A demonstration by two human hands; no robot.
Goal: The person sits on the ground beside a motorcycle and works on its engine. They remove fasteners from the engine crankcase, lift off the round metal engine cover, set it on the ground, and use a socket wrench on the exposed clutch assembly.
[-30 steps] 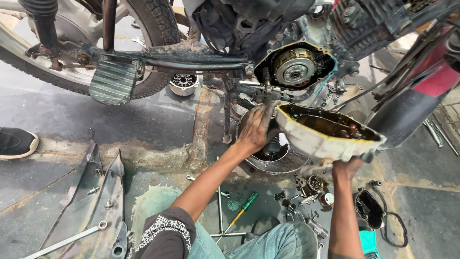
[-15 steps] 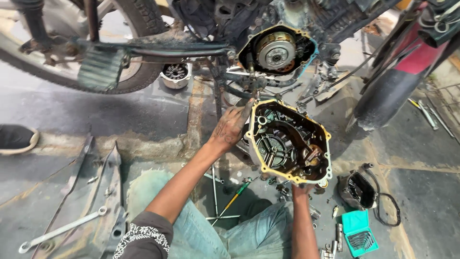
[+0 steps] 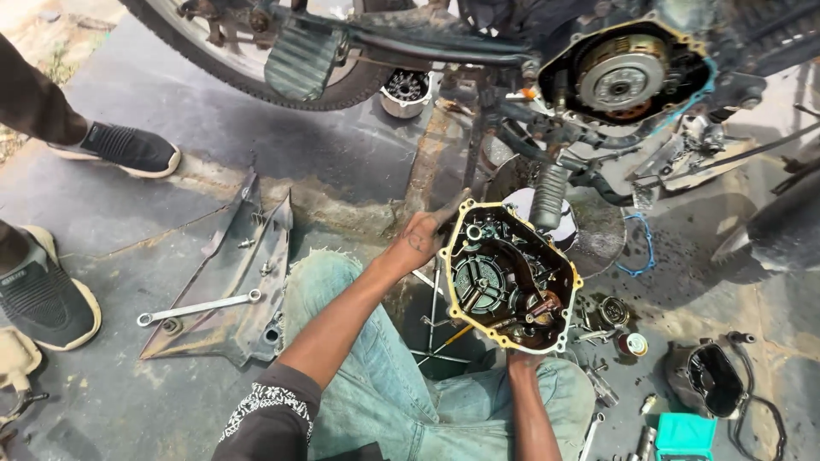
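Holding engine cover (image 3: 508,286) between hands | left hand (image 3: 420,239) grip closed on upper-left edge | right hand (image 3: 523,358) closed underneath

1. One engine cover (image 3: 511,277), oily inside, held by two hands: left hand (image 3: 420,242), right hand (image 3: 523,358).
2. One spanner (image 3: 198,307), lying on the floor.
3. Two grey body panels (image 3: 229,282).
4. Two dark shoes (image 3: 128,147) at the floor's left edge.
5. One teal box (image 3: 686,434) at the bottom edge.
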